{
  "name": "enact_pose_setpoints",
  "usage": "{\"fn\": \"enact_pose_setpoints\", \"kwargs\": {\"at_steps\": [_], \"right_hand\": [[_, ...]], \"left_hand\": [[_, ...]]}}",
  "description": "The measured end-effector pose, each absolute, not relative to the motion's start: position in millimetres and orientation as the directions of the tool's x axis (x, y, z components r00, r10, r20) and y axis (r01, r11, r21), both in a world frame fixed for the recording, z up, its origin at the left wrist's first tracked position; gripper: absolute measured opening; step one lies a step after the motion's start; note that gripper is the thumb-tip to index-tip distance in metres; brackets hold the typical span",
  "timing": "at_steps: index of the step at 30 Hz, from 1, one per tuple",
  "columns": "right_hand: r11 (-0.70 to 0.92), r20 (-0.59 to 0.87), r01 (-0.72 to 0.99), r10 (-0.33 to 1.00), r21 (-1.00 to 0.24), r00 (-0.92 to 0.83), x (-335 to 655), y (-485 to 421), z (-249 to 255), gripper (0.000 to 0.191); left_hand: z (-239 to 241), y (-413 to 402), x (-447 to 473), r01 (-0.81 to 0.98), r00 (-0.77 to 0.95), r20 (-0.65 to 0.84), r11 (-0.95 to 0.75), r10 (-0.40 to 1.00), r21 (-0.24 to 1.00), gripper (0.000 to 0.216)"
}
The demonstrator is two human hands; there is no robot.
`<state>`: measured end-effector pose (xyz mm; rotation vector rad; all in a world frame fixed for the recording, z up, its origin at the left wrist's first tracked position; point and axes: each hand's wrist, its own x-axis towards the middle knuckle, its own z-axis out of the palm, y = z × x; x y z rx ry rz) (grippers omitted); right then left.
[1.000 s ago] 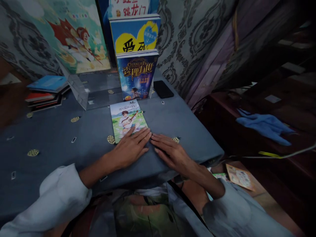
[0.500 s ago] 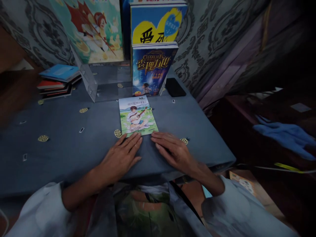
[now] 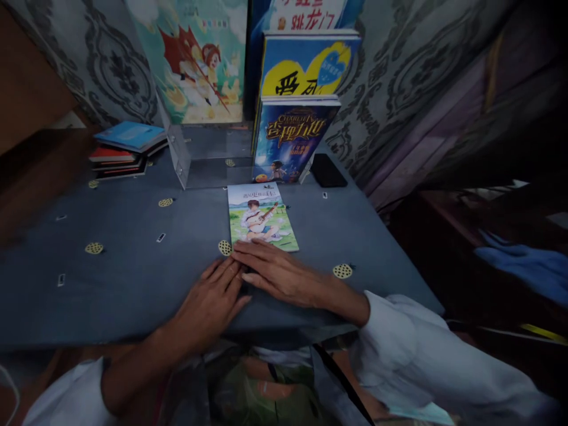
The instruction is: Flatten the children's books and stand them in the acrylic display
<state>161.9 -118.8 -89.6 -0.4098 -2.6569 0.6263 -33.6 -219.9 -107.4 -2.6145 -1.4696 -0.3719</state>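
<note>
A thin book [image 3: 260, 210] lies flat on the cloth-covered table, its cover showing a figure playing a guitar on grass. My right hand [image 3: 284, 272] rests with fingers stretched out across the book's near edge, covering its lower left corner. Just below that corner, my left hand [image 3: 213, 296] lies palm down on the cloth, fingers extended. The right fingertips reach over to the left fingers and seem to touch or overlap them. Neither hand grips anything.
Behind the book, a clear display stand [image 3: 180, 163] holds upright books, including a dark blue one [image 3: 293, 139] and a large green picture book [image 3: 204, 65]. Small books are stacked [image 3: 131, 137] at the left. A black phone-like slab [image 3: 328, 170] lies right of the stand. Blue cloth [image 3: 523, 260] hangs at far right.
My right hand has moved left from the book's lower right corner onto its near edge, meeting my left hand. The left hand now sits slightly off the book. The view has shifted.
</note>
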Motion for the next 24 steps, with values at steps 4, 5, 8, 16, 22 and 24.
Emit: {"fn": "enact_pose_setpoints", "kwargs": {"at_steps": [4,5,8,16,22,24], "right_hand": [[0.856,0.256,0.192,0.346,-0.481,-0.903,148.8,-95.8,-97.1,0.050],[0.857,0.232,0.197,0.339,-0.477,-0.912,144.9,-87.7,-98.2,0.050],[0.859,0.187,0.218,0.335,-0.464,-0.923,131.2,-59.0,-101.3,0.050],[0.865,0.174,0.308,0.400,-0.397,-0.900,104.1,16.5,-116.3,0.050],[0.846,0.218,0.396,0.488,-0.357,-0.845,119.9,32.0,-119.6,0.052],[0.831,0.224,0.435,0.524,-0.347,-0.822,129.8,29.4,-120.3,0.052]], "left_hand": [[-99.9,-215.7,-32.7,0.855,0.499,0.259,-0.519,0.827,0.008,0.041],[-98.3,-214.6,-32.6,0.856,0.499,0.260,-0.517,0.827,0.002,0.042],[-95.2,-211.6,-32.3,0.858,0.498,0.260,-0.513,0.827,-0.013,0.045],[-91.4,-207.5,-33.1,0.856,0.501,0.265,-0.517,0.824,-0.009,0.042],[-84.2,-202.4,-32.5,0.861,0.475,0.273,-0.506,0.837,0.055,0.033],[-82.9,-197.6,-33.0,0.866,0.457,0.262,-0.492,0.850,0.085,0.032]]}}
